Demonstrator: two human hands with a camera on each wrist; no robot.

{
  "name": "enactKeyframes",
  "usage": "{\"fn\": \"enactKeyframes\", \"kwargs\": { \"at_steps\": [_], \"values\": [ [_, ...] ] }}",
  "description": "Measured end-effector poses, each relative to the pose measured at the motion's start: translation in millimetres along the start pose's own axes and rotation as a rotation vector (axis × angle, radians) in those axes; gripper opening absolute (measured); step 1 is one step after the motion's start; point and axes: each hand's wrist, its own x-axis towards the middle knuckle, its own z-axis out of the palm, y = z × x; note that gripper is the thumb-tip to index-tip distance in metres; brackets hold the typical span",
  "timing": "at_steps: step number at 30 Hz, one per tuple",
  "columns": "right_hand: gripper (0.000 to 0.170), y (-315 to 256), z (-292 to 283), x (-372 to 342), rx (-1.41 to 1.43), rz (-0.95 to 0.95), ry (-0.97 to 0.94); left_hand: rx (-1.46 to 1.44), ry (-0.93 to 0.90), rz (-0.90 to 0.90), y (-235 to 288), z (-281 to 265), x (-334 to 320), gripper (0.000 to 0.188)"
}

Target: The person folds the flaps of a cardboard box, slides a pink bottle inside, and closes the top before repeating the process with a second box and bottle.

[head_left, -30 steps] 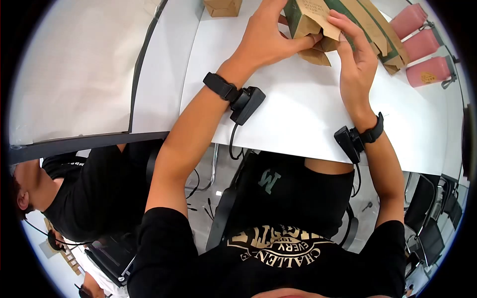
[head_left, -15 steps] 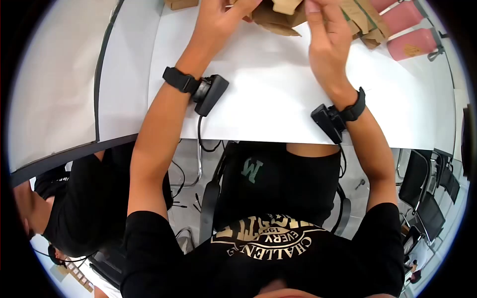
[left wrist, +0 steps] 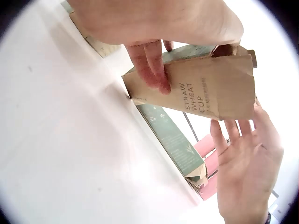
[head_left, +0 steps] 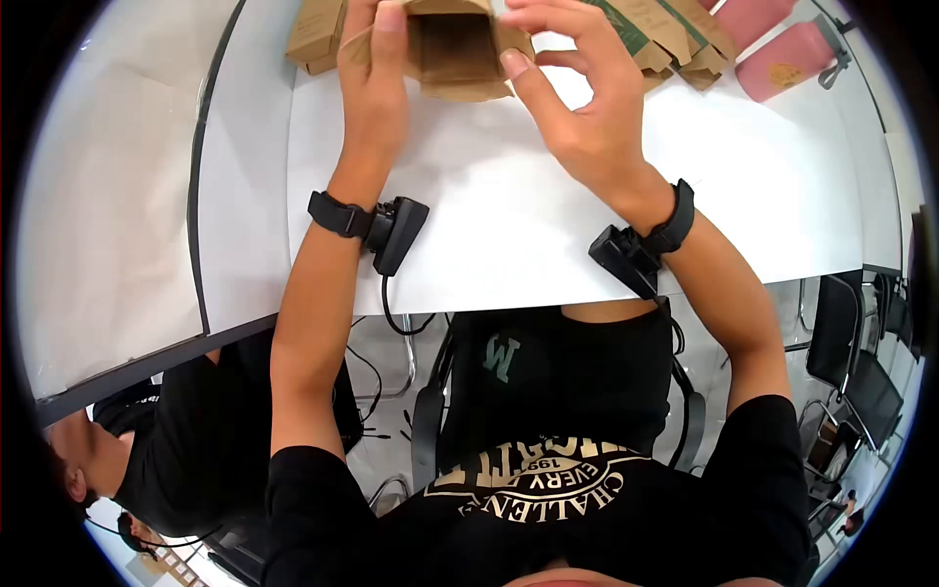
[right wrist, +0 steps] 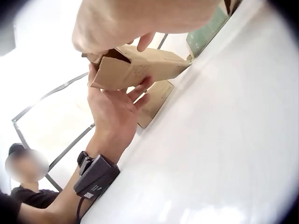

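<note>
An open-ended cardboard box [head_left: 460, 90] faces me at the top of the head view, its flaps spread around a dark hollow. Printed letters read "STRAW WHEAT CUP" on its brown side [left wrist: 194, 88] in the left wrist view. My left hand [head_left: 377, 112] grips the box from the left, thumb by the open end and fingers along its side. On the right, my right hand [head_left: 597, 112] touches the flap by the opening, thumb and forefinger apart. Its other fingers lie fairly straight along the box edge in the left wrist view.
Other green-and-brown boxes [head_left: 650, 34] lie beyond my right hand, beside pink cups [head_left: 787, 64] with dark straps. Another brown box [head_left: 315, 44] sits at the back left of the white table [head_left: 489, 215]. Someone in black [head_left: 201, 430] sits to the left.
Both hands and the box have shifted left in the head view. The open end has turned to face me, and the right hand's fingers have spread from the flap they pinched.
</note>
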Motion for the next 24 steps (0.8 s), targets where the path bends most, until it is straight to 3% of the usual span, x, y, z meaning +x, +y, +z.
{"fn": "enactKeyframes", "kwargs": {
  "at_steps": [3, 5, 6, 8, 11, 16, 17, 20, 22, 24],
  "values": [
    [0.029, 3, 3, 2, 0.019, -0.048, 0.006, 0.022, 0.019, -0.031, -9, -3, 8, 0.078],
    [0.026, 19, 2, 4, -0.083, -0.186, -0.029, 0.089, -0.013, -0.089, 0, -4, 3, 0.092],
    [0.025, 22, -1, 2, -0.139, -0.245, -0.042, 0.038, 0.011, -0.071, 1, -3, 0, 0.077],
    [0.036, 16, -13, -2, -0.173, -0.165, -0.185, -0.073, 0.050, -0.030, 4, 1, -2, 0.050],
    [0.042, 1, -14, 4, -0.161, -0.126, -0.188, -0.129, 0.120, -0.006, -4, 7, 2, 0.052],
    [0.048, -3, -11, 5, -0.209, -0.277, -0.095, -0.074, 0.137, 0.025, -5, 4, -1, 0.053],
    [0.047, 0, -10, 4, -0.213, -0.262, -0.093, 0.054, 0.118, 0.057, -3, 1, 1, 0.052],
    [0.039, 6, -8, 8, -0.219, -0.231, -0.067, 0.048, 0.011, 0.148, -2, 0, 2, 0.052],
    [0.036, 5, -8, 6, -0.184, -0.133, -0.088, -0.019, -0.023, 0.089, -1, 4, 1, 0.055],
    [0.032, 2, -8, 3, -0.225, -0.196, -0.044, -0.046, -0.061, 0.045, 1, 2, -6, 0.060]
  ]
}}
